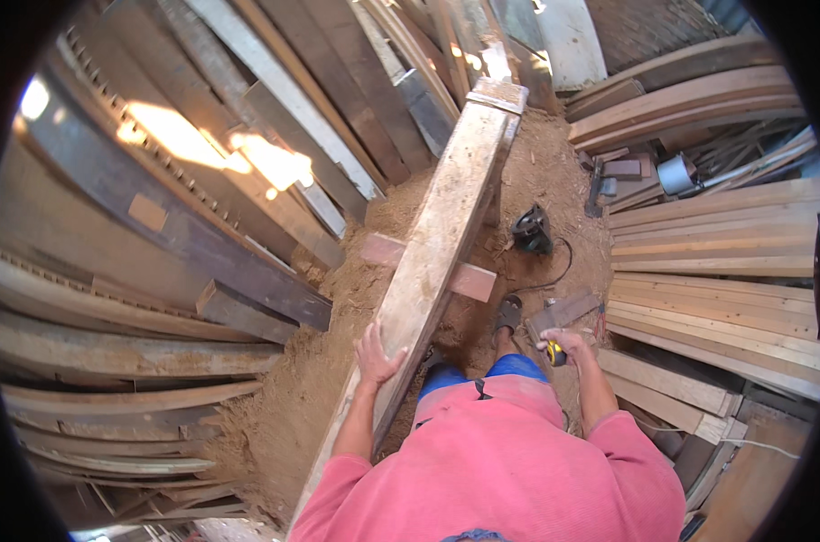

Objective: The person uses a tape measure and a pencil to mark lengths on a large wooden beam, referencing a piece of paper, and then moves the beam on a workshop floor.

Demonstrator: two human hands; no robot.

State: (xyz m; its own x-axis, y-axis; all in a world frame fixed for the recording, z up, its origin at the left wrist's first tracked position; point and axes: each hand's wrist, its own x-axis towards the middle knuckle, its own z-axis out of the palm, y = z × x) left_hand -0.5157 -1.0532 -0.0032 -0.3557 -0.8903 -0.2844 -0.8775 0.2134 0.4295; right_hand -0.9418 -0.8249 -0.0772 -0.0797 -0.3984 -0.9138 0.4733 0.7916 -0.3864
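Observation:
My left hand lies on the top face of a long, thick wooden beam, its fingers spread. The beam runs from beside me up toward the far middle, over a short reddish crosspiece. Off to the right of my body, my right hand is closed around a yellow-and-black tape measure. No tape blade can be made out coming from its case. A flat piece of wood is just beyond that hand.
A dark corded power tool rests on the sawdust-covered floor, right of the beam. Boards lean at the left, with sunlight on some. Stacked planks line the right side. A grey cylindrical can lies among wood scraps.

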